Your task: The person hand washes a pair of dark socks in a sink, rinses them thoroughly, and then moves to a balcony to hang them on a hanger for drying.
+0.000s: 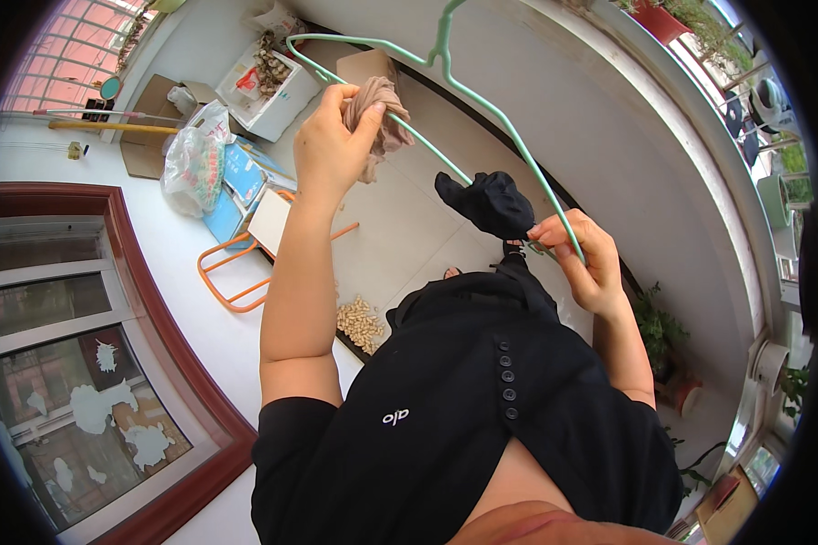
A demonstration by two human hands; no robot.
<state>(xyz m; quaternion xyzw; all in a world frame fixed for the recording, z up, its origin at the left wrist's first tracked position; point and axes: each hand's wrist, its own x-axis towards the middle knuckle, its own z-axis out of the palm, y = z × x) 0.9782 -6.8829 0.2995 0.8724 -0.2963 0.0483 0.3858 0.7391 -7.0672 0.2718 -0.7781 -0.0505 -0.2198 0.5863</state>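
Observation:
A mint-green clothes hanger (pixel 514 136) is held up in front of me, its hook cut off by the top of the picture. My left hand (pixel 341 139) grips a bunched beige-brown thin cloth (pixel 385 116) over the hanger's bottom bar, near its far-left corner. My right hand (pixel 583 259) pinches the hanger's opposite corner, with fingertips at the edge of a black cloth item (pixel 491 203). That black item hangs over the same bar, bunched up. Whether it is folded around the bar is not clear.
On the left stand a folding chair with an orange frame (pixel 228 300), a blue box (pixel 242 170), a plastic bag (pixel 194 163) and a white foam box (pixel 279 102). Peanuts (pixel 360 323) lie on the floor. A low wall and potted plants (pixel 658 327) run along the right.

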